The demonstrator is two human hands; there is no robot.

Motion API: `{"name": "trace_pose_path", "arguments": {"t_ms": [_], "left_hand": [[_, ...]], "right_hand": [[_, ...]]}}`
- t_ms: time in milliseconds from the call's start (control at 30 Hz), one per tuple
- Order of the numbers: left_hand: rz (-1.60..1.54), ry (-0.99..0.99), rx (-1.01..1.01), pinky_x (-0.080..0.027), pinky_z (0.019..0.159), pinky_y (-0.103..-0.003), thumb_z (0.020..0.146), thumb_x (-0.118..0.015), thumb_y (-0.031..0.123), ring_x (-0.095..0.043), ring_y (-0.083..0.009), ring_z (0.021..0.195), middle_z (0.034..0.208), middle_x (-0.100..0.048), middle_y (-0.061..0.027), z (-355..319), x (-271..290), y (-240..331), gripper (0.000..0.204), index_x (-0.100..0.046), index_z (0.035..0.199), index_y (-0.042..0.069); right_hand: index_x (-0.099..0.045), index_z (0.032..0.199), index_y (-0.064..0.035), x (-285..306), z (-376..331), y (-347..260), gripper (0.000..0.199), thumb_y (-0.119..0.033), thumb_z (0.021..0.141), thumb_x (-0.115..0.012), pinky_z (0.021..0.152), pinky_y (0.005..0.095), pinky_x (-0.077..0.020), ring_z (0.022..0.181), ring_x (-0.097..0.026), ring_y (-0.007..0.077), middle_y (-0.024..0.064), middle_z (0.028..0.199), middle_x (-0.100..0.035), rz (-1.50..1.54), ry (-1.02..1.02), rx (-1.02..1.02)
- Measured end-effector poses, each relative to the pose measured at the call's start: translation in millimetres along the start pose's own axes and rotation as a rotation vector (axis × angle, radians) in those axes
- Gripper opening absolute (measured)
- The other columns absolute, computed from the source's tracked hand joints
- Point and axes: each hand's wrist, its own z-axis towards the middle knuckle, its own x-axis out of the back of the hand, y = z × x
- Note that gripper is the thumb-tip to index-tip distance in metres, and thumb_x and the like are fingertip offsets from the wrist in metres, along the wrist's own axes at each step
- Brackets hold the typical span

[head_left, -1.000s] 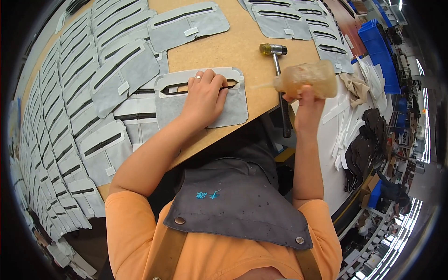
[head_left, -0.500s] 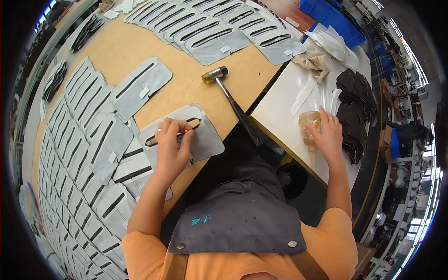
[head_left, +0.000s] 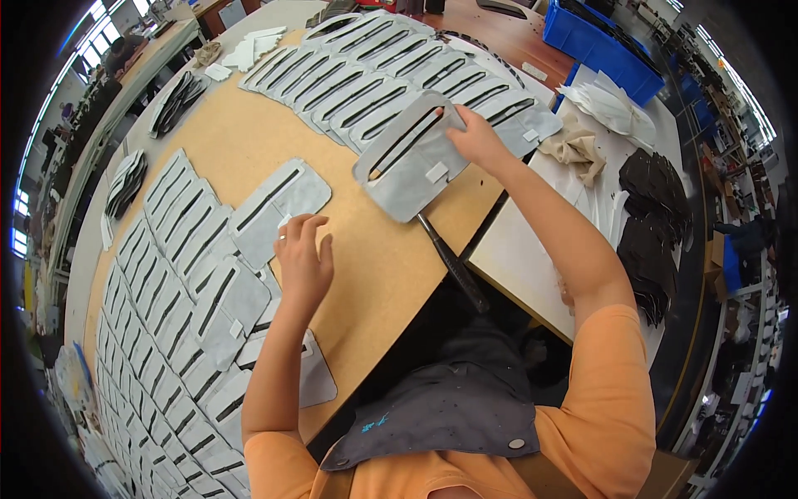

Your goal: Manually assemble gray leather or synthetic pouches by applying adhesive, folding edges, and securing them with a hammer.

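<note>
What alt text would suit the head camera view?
A person's right hand holds up a grey slotted fabric panel above a tan worktable, while the open left hand hovers beside rows of matching panels.

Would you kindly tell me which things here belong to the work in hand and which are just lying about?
In hand:
- grey slotted panel, held by right hand
- grey panel by left hand
- panel rows on the board

Lying about:
- hammer handle
- blue bin
- beige cloth
- black pieces
</note>
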Motion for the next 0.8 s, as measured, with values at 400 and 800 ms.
{"name": "trace_pose_path", "arguments": {"t_ms": [400, 800], "left_hand": [[0.528, -0.383, 0.048, -0.052, 0.073, -0.04, 0.074, -0.063, -0.002, -0.06, -0.0349, 0.09, 0.098, -0.056, -0.0169, 22.4, -0.4, -59.8, 0.024, -0.053, 0.096, 0.001], [0.419, 0.088, -0.279, -0.043, 0.061, -0.037, 0.074, -0.061, 0.005, -0.055, -0.0247, 0.071, 0.081, -0.051, -0.0076, -11.8, 60.3, 52.4, 0.014, -0.055, 0.086, 0.009]], "right_hand": [[-0.054, 0.125, -0.0022, 12.6, 44.4, 65.3, 0.051, -0.016, 0.077, -0.069, 0.092, 0.0415, -0.0456, 0.105, -0.059, 0.0363, 0.0192, 0.11, -0.064, -0.747, 0.204, 0.012], [-0.067, 0.106, 0.001, -28.5, -109.4, -49.0, 0.036, -0.03, 0.1, -0.05, 0.08, 0.0283, -0.049, 0.086, -0.063, 0.0143, 0.0066, 0.097, -0.068, 0.046, -0.51, -0.17]]}}
